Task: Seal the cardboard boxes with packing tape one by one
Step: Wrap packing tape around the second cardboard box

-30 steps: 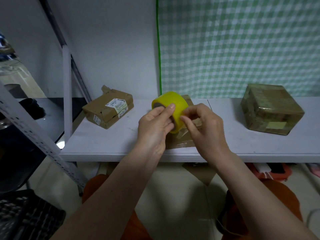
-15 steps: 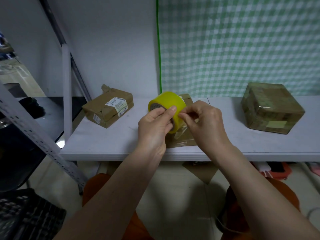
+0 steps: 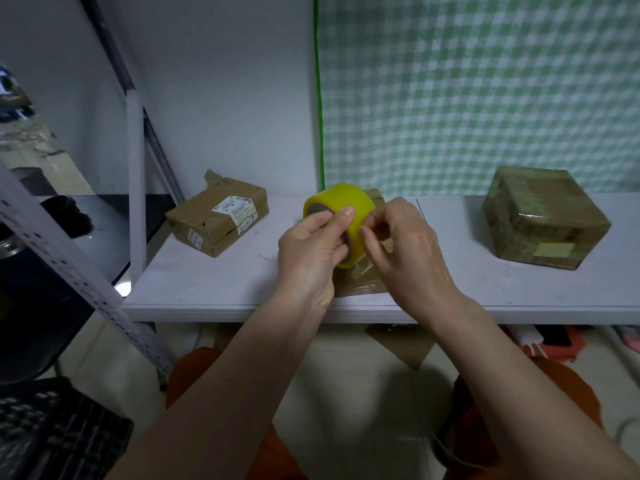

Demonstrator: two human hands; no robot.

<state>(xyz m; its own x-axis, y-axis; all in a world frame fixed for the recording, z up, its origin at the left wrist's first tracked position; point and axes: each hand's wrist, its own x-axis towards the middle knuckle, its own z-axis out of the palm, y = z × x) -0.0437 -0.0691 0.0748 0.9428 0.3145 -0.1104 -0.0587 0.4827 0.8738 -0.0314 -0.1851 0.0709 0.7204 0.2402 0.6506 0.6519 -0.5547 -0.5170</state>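
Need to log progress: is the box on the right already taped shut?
Taped shut: the right box shows glossy tape wrapped over its top and sides, flaps flat.

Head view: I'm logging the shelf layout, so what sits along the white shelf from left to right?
Labelled box → left hand → yellow tape roll → right hand → tape-wrapped box.

A white shelf (image 3: 214, 292) runs along a pale wall (image 3: 221, 98), a green-checked curtain (image 3: 485, 91) hangs behind it, grey perforated uprights (image 3: 69, 271) slant at left, and the floor (image 3: 346, 382) is pale.
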